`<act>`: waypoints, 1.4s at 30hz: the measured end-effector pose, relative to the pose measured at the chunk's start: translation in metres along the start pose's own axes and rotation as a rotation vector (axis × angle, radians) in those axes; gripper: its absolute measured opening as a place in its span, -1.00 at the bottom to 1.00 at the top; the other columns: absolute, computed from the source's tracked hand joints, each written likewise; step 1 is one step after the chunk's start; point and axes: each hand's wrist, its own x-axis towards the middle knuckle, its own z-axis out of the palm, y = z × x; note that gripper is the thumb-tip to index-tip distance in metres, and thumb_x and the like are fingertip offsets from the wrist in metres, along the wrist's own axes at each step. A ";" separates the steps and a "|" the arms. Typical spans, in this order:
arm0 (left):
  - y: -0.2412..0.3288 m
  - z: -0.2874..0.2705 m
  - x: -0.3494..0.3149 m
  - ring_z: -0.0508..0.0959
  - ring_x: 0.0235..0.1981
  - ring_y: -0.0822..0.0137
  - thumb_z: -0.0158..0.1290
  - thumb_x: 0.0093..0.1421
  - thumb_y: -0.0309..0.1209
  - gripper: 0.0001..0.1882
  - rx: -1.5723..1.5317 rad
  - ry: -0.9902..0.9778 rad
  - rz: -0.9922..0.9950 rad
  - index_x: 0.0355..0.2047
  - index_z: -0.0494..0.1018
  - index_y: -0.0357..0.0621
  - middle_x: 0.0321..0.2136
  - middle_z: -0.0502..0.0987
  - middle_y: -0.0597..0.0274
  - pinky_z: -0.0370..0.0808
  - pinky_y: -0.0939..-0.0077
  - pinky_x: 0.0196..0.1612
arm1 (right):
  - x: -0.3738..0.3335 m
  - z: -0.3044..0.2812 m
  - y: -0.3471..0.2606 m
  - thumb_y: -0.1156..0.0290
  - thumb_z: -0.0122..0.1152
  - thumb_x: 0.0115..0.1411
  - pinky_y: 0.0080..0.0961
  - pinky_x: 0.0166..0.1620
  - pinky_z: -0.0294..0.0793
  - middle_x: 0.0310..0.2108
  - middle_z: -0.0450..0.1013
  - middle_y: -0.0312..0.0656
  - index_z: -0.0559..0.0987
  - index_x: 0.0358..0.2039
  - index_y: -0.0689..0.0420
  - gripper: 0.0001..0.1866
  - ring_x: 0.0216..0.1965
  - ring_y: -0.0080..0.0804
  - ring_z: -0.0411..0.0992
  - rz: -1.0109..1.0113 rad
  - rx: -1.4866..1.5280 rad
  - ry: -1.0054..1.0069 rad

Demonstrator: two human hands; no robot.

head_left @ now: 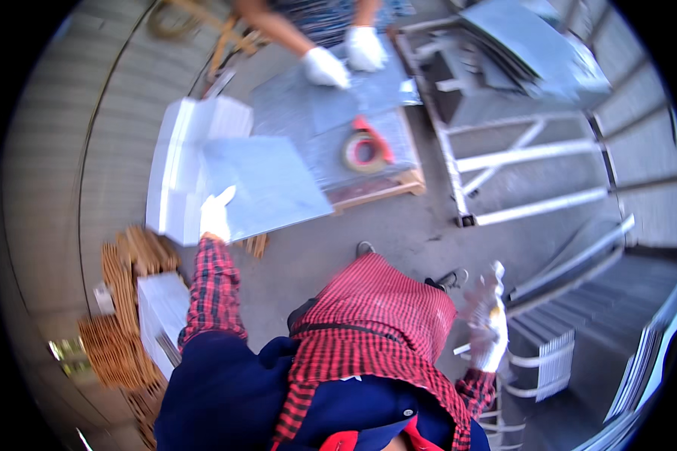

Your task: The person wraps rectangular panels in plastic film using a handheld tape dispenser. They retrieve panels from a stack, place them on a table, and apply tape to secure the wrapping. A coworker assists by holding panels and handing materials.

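Handling a grey-blue sheet [274,188] looks like the step in hand, probably shifting or setting it by its edge. The sheet reaches out to the right of and beyond the left grip [217,214], overlapping a white folded piece [177,169] just left of and beyond that grip. Left grip: gloved, touching the sheet at its near-left edge; blur, plus fingers perhaps tucked under, so can't say whether it clamps or only rests there. Right grip [487,323]: gloved, raised, fingers spread, nothing in it, well apart from the sheet.

Beyond the left grip and to its right: wood-edged worktop [414,184] with a red-handled tape roll [363,152] on top; farther out, a co-worker's gloved hands [326,69] over flat sheets there. Beyond the right grip: pale metal rack [530,201] with more sheets [523,45]. Nearer the body than the left grip and left of it: brown cardboard [105,342].

Next move, my read: calls for a firm edge hold on the left, the free right grip coming over to the sheet's far side, and keeping it level and clear of the worktop edge.
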 end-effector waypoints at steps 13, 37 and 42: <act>-0.032 -0.027 0.048 0.59 -0.11 0.25 0.13 0.26 -0.41 -0.61 -0.468 -0.379 -0.070 0.07 0.45 -0.29 -0.12 0.59 0.11 0.53 0.34 -0.03 | 0.069 0.344 0.204 0.46 0.18 0.08 -0.36 0.09 0.43 -0.22 0.58 -0.13 0.71 -0.20 0.05 -0.73 -0.09 -0.28 0.47 -0.113 -0.860 -0.917; -0.026 -0.035 0.052 0.34 0.24 0.27 -0.38 0.38 0.28 -0.17 -0.894 -0.243 -0.387 0.38 0.06 -0.12 0.28 0.26 0.14 0.35 0.34 0.24 | 0.190 0.564 0.332 0.27 0.16 0.10 -0.08 -0.02 0.10 0.23 0.33 -0.15 0.64 -0.16 -0.08 -0.72 0.23 0.08 0.16 -0.957 -1.078 -1.245; 0.010 -0.018 0.045 0.30 0.23 0.38 -0.11 0.45 -0.29 -0.37 -0.342 -0.207 -0.265 0.42 -0.03 -0.20 0.26 0.27 0.17 0.23 0.51 0.28 | 0.317 0.587 0.391 0.21 0.21 0.11 -0.04 0.12 0.34 0.06 0.50 -0.10 0.63 -0.08 0.01 -0.64 0.16 0.00 0.39 -0.825 -0.720 -0.984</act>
